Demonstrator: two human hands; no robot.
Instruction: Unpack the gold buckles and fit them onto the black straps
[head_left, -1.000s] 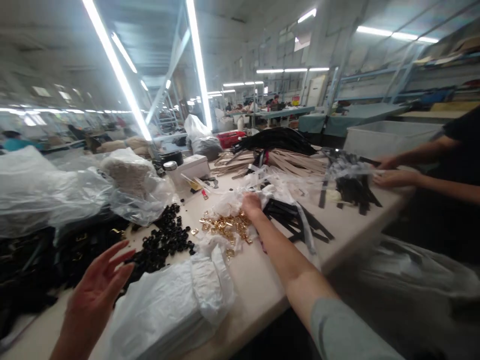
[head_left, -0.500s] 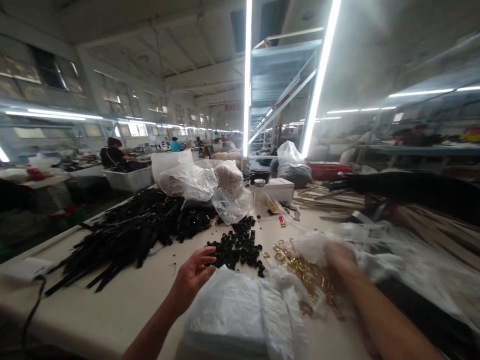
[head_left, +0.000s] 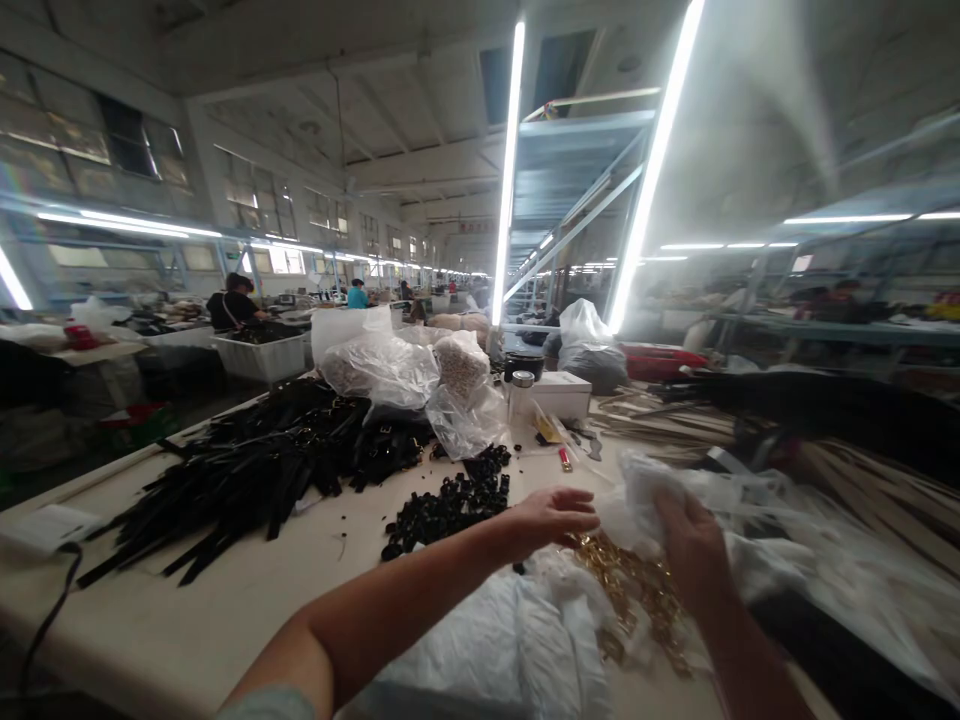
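Observation:
My right hand (head_left: 690, 545) grips a crumpled clear plastic bag (head_left: 643, 490) above the table's right side. Reaching across from the left, my left hand (head_left: 551, 520) has its fingers stretched out beside that bag and holds nothing. Gold metal buckles (head_left: 619, 575) lie in a heap below and between both hands. Under my left forearm sits a white plastic-wrapped bundle (head_left: 465, 640). Small black loops (head_left: 450, 505) form a pile behind the forearm, which partly hides it.
Black straps with buckles (head_left: 277, 450) cover the table's left side. Filled plastic bags (head_left: 375, 370), a lidded jar (head_left: 521, 395) and a white box (head_left: 559, 395) stand behind. Plastic sheets (head_left: 825, 540) and long strips (head_left: 885, 480) lie right. A person (head_left: 234, 305) works at the far left.
My left hand has swung right, from beside the black loops to near the plastic bag. My right hand has lifted the bag slightly over the gold buckles.

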